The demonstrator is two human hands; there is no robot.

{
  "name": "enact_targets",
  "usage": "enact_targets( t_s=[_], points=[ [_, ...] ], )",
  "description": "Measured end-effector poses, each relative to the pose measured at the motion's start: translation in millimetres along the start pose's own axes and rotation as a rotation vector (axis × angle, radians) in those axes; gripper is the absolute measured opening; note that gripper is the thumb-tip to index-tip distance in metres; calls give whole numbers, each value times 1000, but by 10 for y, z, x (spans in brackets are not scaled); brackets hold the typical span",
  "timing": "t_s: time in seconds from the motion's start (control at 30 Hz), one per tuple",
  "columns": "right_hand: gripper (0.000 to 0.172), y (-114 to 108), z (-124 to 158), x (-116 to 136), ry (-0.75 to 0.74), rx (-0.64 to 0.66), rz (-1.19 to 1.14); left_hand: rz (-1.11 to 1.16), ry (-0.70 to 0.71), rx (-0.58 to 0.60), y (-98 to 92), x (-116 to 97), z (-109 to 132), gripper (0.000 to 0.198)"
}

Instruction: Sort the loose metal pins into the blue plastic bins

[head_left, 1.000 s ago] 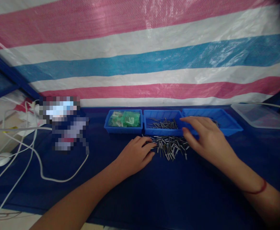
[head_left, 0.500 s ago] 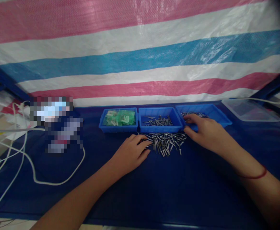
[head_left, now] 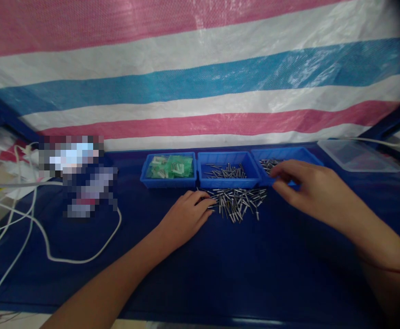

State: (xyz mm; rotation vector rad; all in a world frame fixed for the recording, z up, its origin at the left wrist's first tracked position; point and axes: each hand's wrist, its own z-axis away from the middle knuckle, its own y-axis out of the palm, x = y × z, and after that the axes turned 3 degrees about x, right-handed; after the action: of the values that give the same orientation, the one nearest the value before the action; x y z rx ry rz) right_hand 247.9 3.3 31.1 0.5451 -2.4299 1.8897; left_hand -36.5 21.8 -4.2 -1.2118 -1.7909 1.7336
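Observation:
A loose pile of metal rivets (head_left: 237, 203) lies on the dark blue table (head_left: 234, 283). My left hand (head_left: 186, 217) rests at the pile's left edge, its fingers apart and touching the rivets there. My right hand (head_left: 309, 189) is raised over the front of the right blue bin (head_left: 306, 157), thumb and fingers apart, with nothing visible between them. More rivets lie in that bin and in the middle blue bin (head_left: 229, 183). The left blue bin (head_left: 169, 183) holds green-and-clear packets (head_left: 177, 167).
White cables (head_left: 80, 261) curl over the table's left side, near a blurred-out object (head_left: 71, 157). A clear plastic lid (head_left: 357, 157) lies at the back right. Behind the bins hangs a striped sheet (head_left: 200, 87).
My right hand has moved back from the right bin, rightward and closer to the camera, showing more of the rivets inside. My left hand has barely moved.

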Motion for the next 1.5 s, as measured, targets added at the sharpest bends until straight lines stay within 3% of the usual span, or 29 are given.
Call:
enact_targets(
  t_s=[0.13, 0.27, 0.47, 0.63, 0.83, 0.9, 1.1, 1.33, 1.5],
  points=[
    [13, -19, 68, 50, -76, 446, -143, 14, 7, -11, 33, 33, -6, 23],
    [21, 109, 92, 83, -116, 568, -189, 81, 40, -33, 84, 69, -30, 21],
    [8, 238, 120, 130, -149, 557, -216, 162, 53, -59, 187, 62, -132, 20],
    [8, 291, 119, 158, -174, 534, -215, 184, 43, -79, 222, 44, -164, 20],
    [5, 155, 109, 90, -120, 531, -144, 170, 92, -109, 207, 37, -131, 24],
    [3, 79, 109, 37, -124, 509, -216, 145, 96, -138, 195, 21, -125, 24],
    [28, 32, 107, 170, -144, 240, -482, 180, 72, -205, 161, -83, -107, 24],
    [27, 228, 134, 506, 19, 404, -934, 298, 62, -192, 164, -168, -78, 23],
    [25, 320, 144, 707, 115, 290, -1089, 495, -12, -136, 132, -207, -39, 25]
  ],
)
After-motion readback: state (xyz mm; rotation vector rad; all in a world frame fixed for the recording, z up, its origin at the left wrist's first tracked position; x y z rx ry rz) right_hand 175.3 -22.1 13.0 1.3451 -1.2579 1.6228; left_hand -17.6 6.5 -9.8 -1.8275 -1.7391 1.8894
